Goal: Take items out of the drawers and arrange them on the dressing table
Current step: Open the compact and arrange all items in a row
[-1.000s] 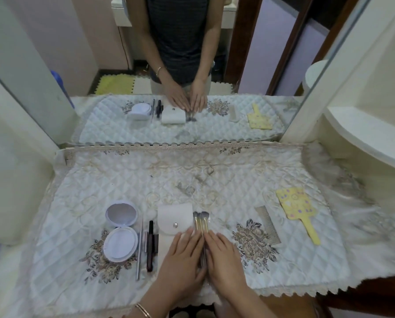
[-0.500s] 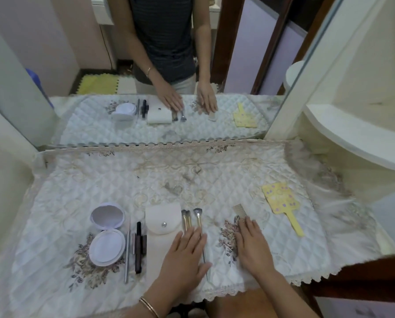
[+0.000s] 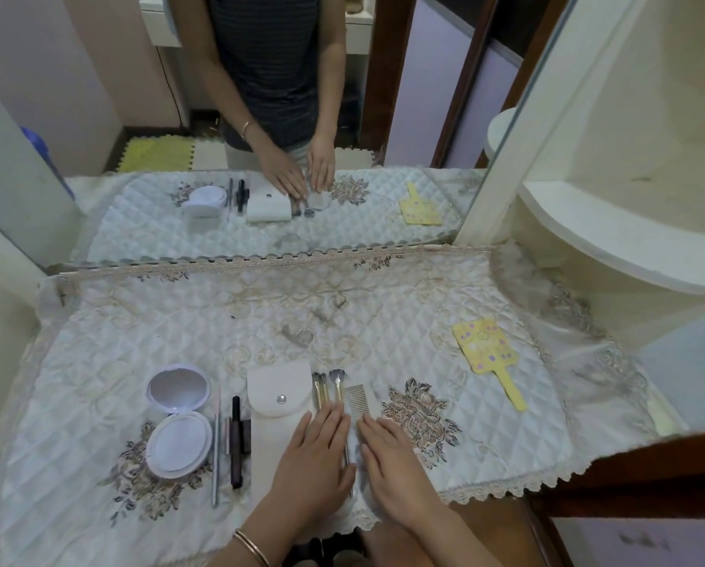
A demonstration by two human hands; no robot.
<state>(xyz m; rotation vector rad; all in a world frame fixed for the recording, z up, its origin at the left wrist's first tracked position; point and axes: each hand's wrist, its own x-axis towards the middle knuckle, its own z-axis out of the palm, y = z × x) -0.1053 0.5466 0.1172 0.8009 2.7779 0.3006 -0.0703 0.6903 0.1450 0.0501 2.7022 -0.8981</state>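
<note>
Several items lie in a row on the quilted cloth (image 3: 342,321) of the dressing table. From the left: an open white compact mirror (image 3: 177,419), a thin silver stick (image 3: 216,448), a dark pen-like stick (image 3: 236,441), a white snap pouch (image 3: 279,407), makeup brushes (image 3: 326,388) and a grey comb (image 3: 357,396). My left hand (image 3: 316,464) rests flat on the brush handles and the pouch edge. My right hand (image 3: 391,464) lies flat on the comb's lower end, fingers straight. A yellow hand mirror (image 3: 486,354) lies apart at the right.
A wall mirror (image 3: 261,116) stands behind the table and reflects the items and a person's arms. A cream curved shelf (image 3: 629,247) rises at the right. The table's dark wooden front edge (image 3: 629,472) shows at lower right.
My right hand has slid the comb left until it lies beside the brushes. My left hand stays on the brush handles. The view shifted slightly.
</note>
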